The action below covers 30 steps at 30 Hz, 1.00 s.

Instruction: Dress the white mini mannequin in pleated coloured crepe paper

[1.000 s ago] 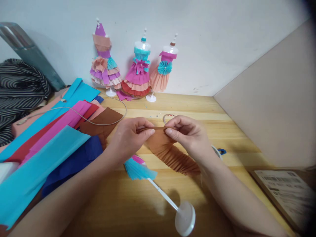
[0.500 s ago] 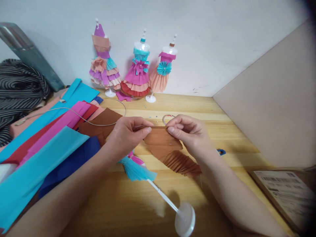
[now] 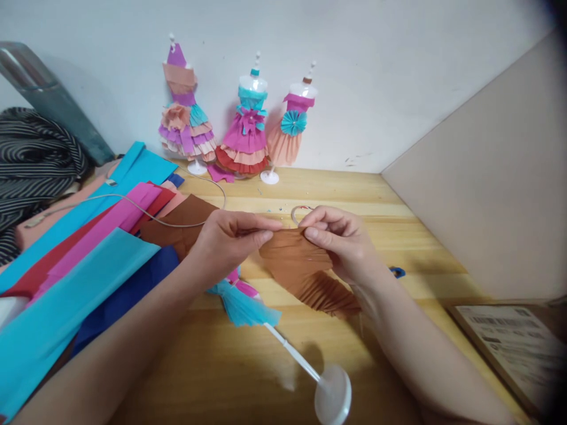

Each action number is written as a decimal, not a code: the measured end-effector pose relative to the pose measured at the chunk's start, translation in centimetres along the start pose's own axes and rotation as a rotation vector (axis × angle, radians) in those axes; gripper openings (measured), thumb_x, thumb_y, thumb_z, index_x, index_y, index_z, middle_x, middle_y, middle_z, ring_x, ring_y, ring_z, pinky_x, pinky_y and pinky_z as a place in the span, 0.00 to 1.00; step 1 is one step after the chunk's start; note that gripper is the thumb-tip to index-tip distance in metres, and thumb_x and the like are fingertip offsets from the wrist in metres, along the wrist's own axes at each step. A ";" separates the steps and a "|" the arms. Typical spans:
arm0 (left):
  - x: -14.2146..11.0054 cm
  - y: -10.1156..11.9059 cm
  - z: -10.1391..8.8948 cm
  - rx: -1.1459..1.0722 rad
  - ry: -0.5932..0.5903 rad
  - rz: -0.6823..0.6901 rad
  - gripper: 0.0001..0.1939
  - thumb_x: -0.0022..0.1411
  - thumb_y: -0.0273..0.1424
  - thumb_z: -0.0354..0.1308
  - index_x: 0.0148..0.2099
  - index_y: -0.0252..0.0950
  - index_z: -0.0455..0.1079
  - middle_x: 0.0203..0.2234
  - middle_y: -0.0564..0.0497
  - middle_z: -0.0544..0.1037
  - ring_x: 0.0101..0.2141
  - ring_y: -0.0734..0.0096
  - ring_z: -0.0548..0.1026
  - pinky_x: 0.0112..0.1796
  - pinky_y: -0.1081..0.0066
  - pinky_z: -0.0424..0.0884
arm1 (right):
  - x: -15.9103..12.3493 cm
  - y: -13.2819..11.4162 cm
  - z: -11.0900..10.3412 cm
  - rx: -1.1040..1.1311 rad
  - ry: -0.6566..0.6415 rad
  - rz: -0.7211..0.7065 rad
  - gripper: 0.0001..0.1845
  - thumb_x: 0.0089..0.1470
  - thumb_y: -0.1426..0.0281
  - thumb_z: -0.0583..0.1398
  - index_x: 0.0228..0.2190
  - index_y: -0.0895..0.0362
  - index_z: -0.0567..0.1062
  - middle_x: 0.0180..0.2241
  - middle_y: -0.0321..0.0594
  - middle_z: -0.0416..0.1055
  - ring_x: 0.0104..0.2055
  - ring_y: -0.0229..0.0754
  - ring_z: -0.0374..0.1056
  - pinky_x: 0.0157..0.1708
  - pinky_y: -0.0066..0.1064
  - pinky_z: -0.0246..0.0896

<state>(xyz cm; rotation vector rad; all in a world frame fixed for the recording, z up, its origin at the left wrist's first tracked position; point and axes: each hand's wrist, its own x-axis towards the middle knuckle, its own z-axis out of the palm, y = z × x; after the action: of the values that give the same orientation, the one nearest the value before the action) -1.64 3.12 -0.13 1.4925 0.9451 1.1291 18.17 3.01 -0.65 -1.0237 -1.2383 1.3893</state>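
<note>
A strip of brown crepe paper [image 3: 295,260] hangs between my hands, its lower right part gathered into fine pleats. My left hand [image 3: 233,239] pinches the upper edge at the left, thumb below and forefinger stretched along the top. Close by, my right hand [image 3: 343,239] grips the same edge between thumb and fingertips. Under them a small mannequin on a white stand [image 3: 330,392] lies on its side, wearing a blue and pink paper skirt [image 3: 248,304]; my left hand and forearm hide its upper part.
Folded crepe paper sheets [image 3: 84,277] in several colours cover the left, crossed by a thin grey cable [image 3: 177,224]. Three dressed mannequins [image 3: 248,130] stand along the wall. A roll of tape [image 3: 299,212] lies behind my hands. A cardboard box [image 3: 509,348] sits at the right.
The brown paper's top edge, a narrow folded band before, now shows more creases. My left forefinger has stretched out to the right along it. The right hand stays nearly in place.
</note>
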 end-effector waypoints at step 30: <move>-0.3 0.5 0.3 0.005 -0.070 -0.023 0.10 0.53 0.27 0.62 0.39 0.37 0.80 0.36 0.48 0.83 0.39 0.65 0.80 0.41 0.71 0.75 | 0.2 0.6 0.0 -0.053 0.026 -0.006 0.14 0.36 0.61 0.72 0.23 0.55 0.77 0.20 0.32 0.66 0.23 0.33 0.60 0.23 0.26 0.53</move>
<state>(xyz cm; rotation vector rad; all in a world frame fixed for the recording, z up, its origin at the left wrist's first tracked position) -1.40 2.63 0.23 1.5114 0.9153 1.0524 18.06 3.21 -1.23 -1.0705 -1.2638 1.3408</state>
